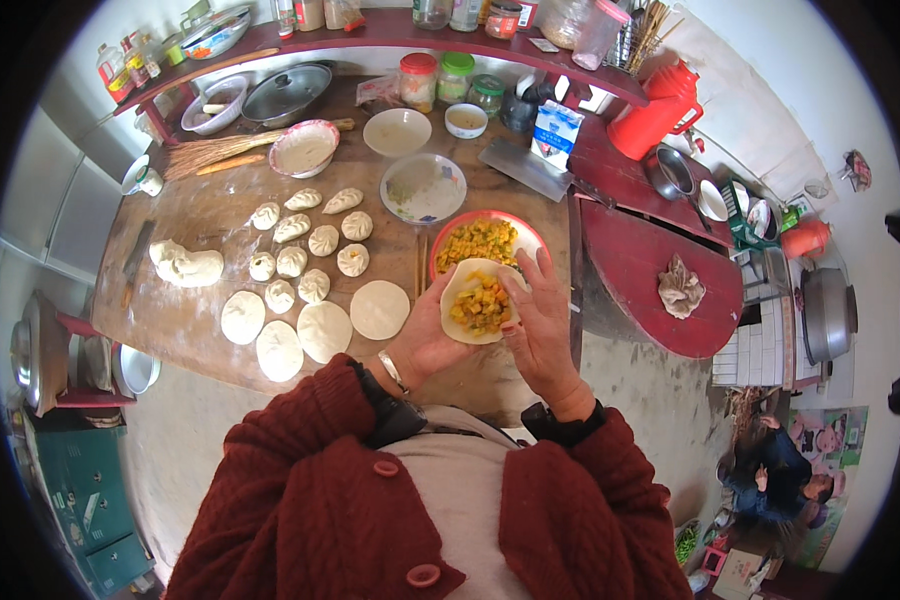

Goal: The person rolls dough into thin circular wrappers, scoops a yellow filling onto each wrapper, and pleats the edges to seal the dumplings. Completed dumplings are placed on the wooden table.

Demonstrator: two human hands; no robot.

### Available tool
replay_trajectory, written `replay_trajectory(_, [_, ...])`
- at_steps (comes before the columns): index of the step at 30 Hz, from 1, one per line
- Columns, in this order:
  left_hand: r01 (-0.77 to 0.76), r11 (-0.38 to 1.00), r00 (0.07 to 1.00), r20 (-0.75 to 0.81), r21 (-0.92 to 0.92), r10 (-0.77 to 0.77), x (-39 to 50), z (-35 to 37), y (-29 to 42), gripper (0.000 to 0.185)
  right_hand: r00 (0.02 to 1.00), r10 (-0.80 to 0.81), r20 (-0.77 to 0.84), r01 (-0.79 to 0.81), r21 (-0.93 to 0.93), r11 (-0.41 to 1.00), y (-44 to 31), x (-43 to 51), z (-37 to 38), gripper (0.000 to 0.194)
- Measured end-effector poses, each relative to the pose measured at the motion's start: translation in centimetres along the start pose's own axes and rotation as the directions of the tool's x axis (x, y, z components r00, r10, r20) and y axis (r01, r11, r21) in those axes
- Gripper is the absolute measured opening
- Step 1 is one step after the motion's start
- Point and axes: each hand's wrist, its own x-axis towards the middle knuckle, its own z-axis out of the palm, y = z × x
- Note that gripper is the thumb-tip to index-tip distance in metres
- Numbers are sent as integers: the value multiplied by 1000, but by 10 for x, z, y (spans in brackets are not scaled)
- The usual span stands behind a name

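A round dough wrapper (456, 324) with chopped yellow and orange filling (481, 306) lies cupped in my left hand (420, 341). My right hand (544, 330) has its thumb and fingers on the wrapper's right edge. Just beyond, partly hidden by my hands, is a red-rimmed bowl (534, 232) of more yellow-green filling (476, 244). Wooden chopsticks (421, 266) lie left of the bowl. Several flat wrappers (379, 310) rest on the wooden board to my left, and behind them sit several pleated buns (323, 241). A thick piece of dough (187, 265) lies farther left.
A cleaver (525, 171) lies by a blue-and-white carton (556, 131) at the back right. A knife (136, 259) is near the left edge. Bowls (397, 133), a plate (423, 189) and a straw brush (217, 152) line the back. A person (776, 472) sits at lower right.
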Motion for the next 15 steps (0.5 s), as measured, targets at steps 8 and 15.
replay_trajectory(8, [83, 995, 994, 76, -63, -78, -5, -8, 1, 49, 998, 27, 53, -21, -115, 993, -16, -7, -1, 46])
replay_trajectory(15, [54, 998, 998, -9, -25, -54, -9, -11, -1, 50, 998, -31, -47, 23, -169, 985, -23, -15, 2, 32])
